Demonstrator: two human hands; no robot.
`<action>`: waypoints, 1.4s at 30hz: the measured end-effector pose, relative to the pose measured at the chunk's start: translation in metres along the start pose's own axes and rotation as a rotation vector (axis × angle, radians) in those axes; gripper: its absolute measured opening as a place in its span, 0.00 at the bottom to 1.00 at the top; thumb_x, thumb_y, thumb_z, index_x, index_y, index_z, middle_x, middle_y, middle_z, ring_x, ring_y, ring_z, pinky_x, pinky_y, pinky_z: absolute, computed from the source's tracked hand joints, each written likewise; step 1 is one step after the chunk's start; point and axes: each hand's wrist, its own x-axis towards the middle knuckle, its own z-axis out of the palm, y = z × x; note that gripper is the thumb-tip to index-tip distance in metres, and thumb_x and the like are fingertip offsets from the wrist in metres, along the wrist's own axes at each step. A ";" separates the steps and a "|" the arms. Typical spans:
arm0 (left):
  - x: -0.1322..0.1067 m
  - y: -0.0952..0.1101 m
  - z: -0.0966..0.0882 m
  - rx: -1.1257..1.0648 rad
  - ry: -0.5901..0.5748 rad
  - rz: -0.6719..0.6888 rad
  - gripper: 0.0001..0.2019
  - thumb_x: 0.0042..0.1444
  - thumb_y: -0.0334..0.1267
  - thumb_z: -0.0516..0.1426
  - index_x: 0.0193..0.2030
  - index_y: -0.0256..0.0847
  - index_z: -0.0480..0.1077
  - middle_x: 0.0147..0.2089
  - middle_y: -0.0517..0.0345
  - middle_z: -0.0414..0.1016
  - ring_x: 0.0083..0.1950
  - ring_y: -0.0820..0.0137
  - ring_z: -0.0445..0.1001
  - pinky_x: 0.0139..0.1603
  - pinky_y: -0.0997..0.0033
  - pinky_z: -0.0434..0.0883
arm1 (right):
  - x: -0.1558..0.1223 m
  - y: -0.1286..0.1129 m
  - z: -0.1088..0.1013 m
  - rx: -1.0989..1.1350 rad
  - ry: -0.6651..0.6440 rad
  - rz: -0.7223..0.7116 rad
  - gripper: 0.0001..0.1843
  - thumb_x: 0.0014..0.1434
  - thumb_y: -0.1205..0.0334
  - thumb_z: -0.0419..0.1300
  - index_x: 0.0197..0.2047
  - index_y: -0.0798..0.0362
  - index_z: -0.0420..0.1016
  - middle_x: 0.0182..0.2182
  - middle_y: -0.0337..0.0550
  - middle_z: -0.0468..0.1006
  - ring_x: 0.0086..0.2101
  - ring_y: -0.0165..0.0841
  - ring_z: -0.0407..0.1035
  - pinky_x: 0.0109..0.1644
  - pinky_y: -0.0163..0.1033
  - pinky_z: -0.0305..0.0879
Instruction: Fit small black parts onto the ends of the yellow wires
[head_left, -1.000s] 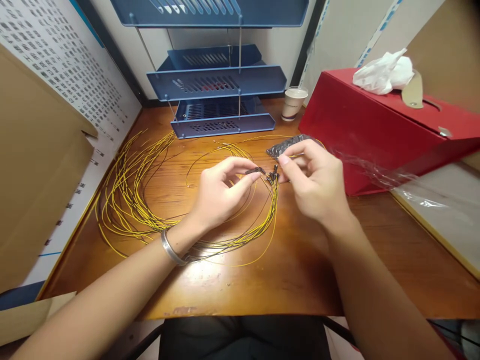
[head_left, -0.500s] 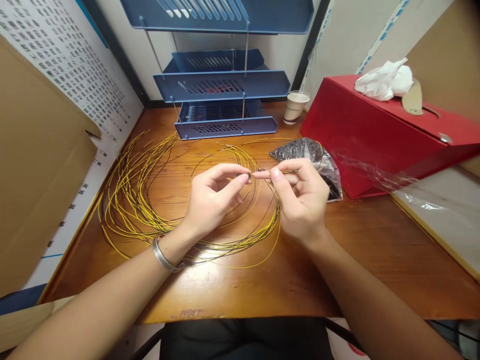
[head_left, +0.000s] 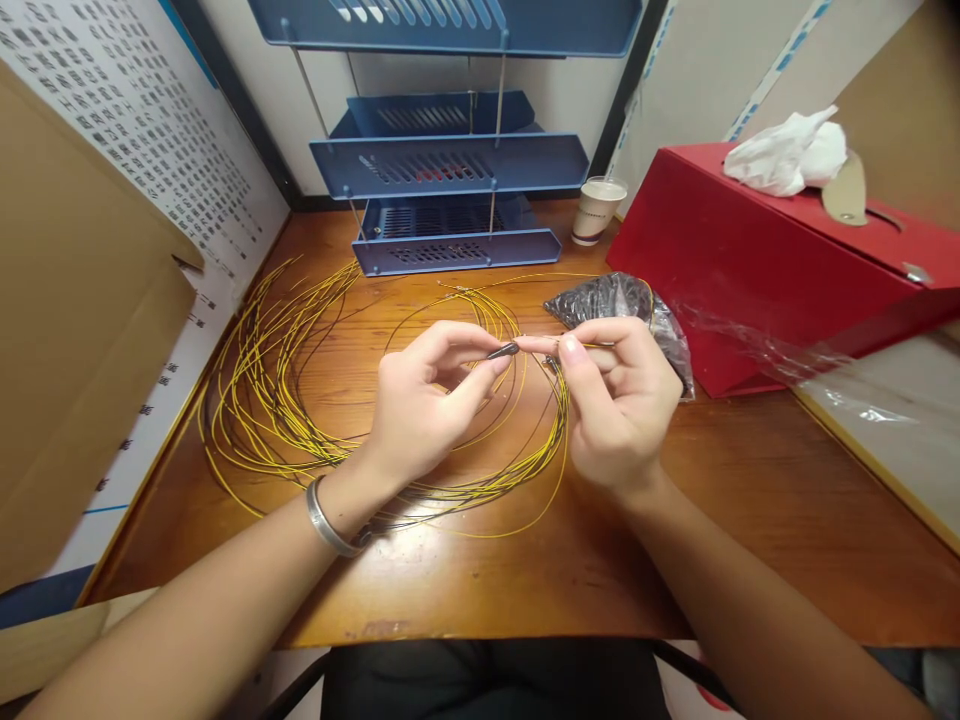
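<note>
— What is being gripped by the left hand (head_left: 427, 410)?

— A small dark sleeve (head_left: 503, 350) is being pinched between its thumb and forefinger. It is being held above the desk (head_left: 675, 560) and pointed toward the right hand (head_left: 626, 400).

— And how is the right hand being used?

— It is being closed, thumb against forefinger, on the end of one of the thin yellow wires (head_left: 556, 440). The fingertips are being held just beside the sleeve. Whether wire and sleeve are touching cannot be told.

— Where are the other wires being seen?

— Their loops are being carried by the desk beneath both hands, and a wider bundle (head_left: 255, 400) is being spread out to the left. A clear bag (head_left: 637, 300) of small dark parts is being propped just behind the right hand, near the red box (head_left: 750, 270).

— How are these things being judged to handle?

— The wire is being judged light, thin and springy, so a free end is likely to flick aside. Hold is best being taken close behind the tip. The sleeve is being judged tiny and easily dropped. It is best being gripped by its sides, with the mouth uncovered.
</note>
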 end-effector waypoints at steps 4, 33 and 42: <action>-0.001 -0.001 -0.003 0.174 0.002 0.170 0.07 0.57 0.32 0.65 0.43 0.39 0.75 0.38 0.59 0.82 0.32 0.76 0.81 0.30 0.83 0.76 | 0.000 -0.001 0.000 -0.014 0.001 0.008 0.03 0.67 0.63 0.58 0.39 0.52 0.68 0.27 0.37 0.76 0.15 0.21 0.59 0.19 0.33 0.52; 0.006 0.006 0.001 -0.178 -0.013 -0.097 0.07 0.59 0.38 0.63 0.39 0.37 0.75 0.30 0.58 0.79 0.23 0.78 0.74 0.22 0.81 0.71 | 0.001 -0.007 -0.003 -0.153 -0.099 0.122 0.03 0.61 0.66 0.61 0.35 0.54 0.71 0.29 0.40 0.81 0.14 0.20 0.55 0.29 0.35 0.69; 0.005 0.005 -0.002 -0.007 -0.024 -0.035 0.08 0.54 0.37 0.67 0.40 0.38 0.78 0.36 0.56 0.82 0.25 0.77 0.75 0.22 0.82 0.72 | 0.003 -0.005 -0.006 -0.234 -0.094 0.104 0.05 0.62 0.62 0.61 0.35 0.53 0.71 0.17 0.35 0.73 0.14 0.24 0.60 0.19 0.32 0.55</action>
